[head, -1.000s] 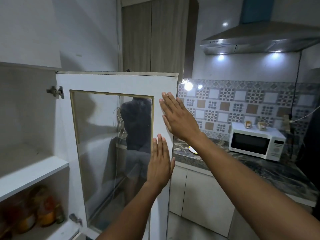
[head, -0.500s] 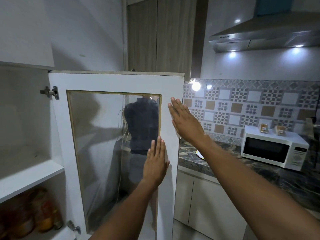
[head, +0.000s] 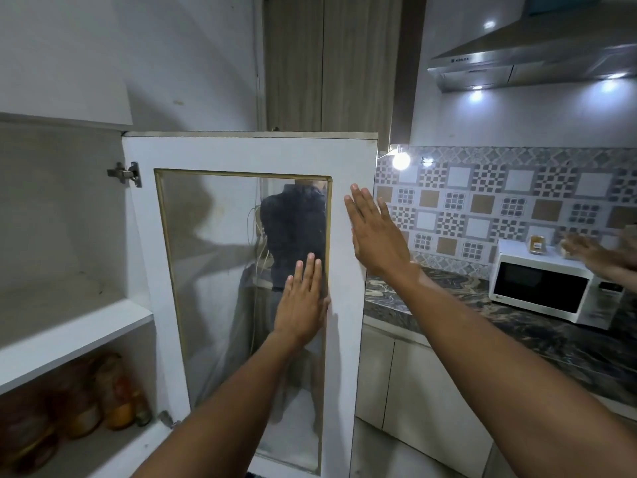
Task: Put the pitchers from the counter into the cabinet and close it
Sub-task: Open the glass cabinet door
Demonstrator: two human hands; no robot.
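Note:
The white cabinet door [head: 248, 153] with a glass pane stands swung out toward me, hinged on its left. My left hand [head: 303, 301] lies flat on the glass near the pane's right edge, fingers up. My right hand [head: 374, 232] is flat against the door's right frame, fingers spread. Both hold nothing. Orange and brown pitchers [head: 113, 395] stand on the cabinet's lower shelf at the bottom left, blurred. The upper shelf [head: 69, 336] is bare.
A dark marble counter [head: 482, 326] runs to the right with a white microwave [head: 541, 288] on it. Another person's hand [head: 586, 251] reaches in at the right edge. A range hood [head: 534, 53] hangs above. The glass reflects a person.
The view has shifted left and closer to the door. The door shows more face-on. Both hands stay flat on it. Another person's hand has appeared at the right edge.

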